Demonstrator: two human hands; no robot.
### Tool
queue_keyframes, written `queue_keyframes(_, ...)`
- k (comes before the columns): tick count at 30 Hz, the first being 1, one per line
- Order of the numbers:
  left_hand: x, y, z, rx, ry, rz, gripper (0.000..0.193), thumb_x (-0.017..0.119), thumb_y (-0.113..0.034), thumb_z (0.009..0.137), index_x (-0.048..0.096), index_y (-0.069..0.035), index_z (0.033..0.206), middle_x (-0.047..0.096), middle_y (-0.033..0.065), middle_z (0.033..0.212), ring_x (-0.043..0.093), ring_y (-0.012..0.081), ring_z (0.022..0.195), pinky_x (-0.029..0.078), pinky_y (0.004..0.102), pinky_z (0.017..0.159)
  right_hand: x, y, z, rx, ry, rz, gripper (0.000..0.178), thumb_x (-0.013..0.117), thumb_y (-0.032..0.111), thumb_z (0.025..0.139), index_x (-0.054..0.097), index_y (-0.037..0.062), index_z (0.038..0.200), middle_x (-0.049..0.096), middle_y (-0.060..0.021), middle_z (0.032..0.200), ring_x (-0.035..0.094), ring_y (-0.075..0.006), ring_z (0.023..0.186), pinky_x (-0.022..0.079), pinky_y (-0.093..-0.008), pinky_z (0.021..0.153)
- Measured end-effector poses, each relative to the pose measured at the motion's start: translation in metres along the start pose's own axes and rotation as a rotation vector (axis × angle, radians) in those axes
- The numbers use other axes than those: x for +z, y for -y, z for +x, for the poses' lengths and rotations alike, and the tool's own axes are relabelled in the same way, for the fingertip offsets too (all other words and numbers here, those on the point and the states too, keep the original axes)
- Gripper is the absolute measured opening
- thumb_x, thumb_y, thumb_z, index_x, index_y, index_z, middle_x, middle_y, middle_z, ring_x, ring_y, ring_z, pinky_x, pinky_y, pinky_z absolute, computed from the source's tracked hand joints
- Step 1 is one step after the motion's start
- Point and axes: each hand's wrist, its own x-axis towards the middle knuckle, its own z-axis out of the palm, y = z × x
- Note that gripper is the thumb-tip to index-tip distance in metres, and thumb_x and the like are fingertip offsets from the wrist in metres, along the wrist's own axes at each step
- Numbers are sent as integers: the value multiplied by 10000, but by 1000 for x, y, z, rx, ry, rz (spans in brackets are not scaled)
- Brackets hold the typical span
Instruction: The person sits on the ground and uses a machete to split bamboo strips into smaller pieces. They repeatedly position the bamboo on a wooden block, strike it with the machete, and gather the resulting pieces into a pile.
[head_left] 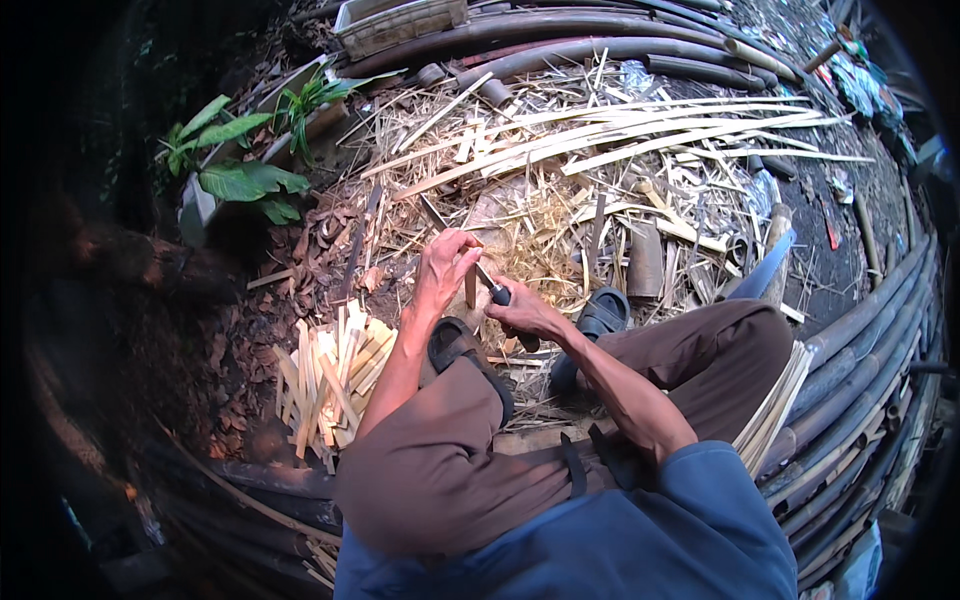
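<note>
"One knife: how does it lie?"

"Gripped in the right hand, its length pointing far-left past the left hand, which pinches what looks like a strip."

Ground: dark soil, is bearing the items below, all placed from the pile of short pale slats, itself lying loosely heaped. Beyond the pile: brown dead leaves are spreading. Beyond and to its right: long pale strips are lying roughly side by side over a litter of thin shavings (tangled, pale yellow). Farther right of the pile: one short brown tube section is resting among scraps. Far right of it: long dark poles are lying stacked.
</note>
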Motion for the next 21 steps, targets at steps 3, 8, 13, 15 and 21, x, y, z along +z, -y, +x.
queue_keyframes(3, 13, 2, 14, 80, 37, 86, 161, 676, -219, 872, 654, -61, 897, 628, 104, 841, 603, 320, 811, 473, 428, 726, 0, -32, 16, -38, -160, 24, 180, 650, 158, 845, 590, 34, 960, 529, -4, 651, 496, -119, 521, 419, -296, 447)
queue_keyframes(8, 17, 1, 23, 23, 118, 172, 224, 678, -251, 879, 665, -30, 911, 657, 134, 897, 623, 337, 874, 476, 428, 786, -5, -26, 15, -23, -199, -66, 154, 657, 171, 816, 599, 35, 860, 582, -49, 668, 553, -149, 591, 477, -335, 551)
queue_keyframes(13, 16, -5, 23, 36, 153, 197, 209, 664, -243, 876, 658, -35, 883, 658, 139, 865, 625, 347, 869, 478, 432, 777, -8, -22, 10, 5, -220, -58, 186, 670, 189, 806, 607, 27, 869, 601, -67, 668, 575, -174, 608, 490, -352, 580)
queue_keyframes(15, 14, -2, 21, 59, 164, 175, 209, 655, -237, 881, 643, -29, 868, 654, 145, 855, 626, 352, 871, 477, 433, 774, -9, -19, 9, -11, -230, -130, 189, 666, 179, 803, 607, 12, 869, 593, -87, 660, 570, -179, 594, 486, -360, 576)
queue_keyframes(21, 21, -5, 24, 115, 76, 182, 169, 683, -216, 868, 619, -67, 821, 625, 83, 746, 610, 298, 755, 379, 443, 824, -15, -39, 20, -151, -278, -246, 172, 651, 148, 790, 575, -3, 820, 549, -92, 602, 511, -144, 561, 451, -361, 536)
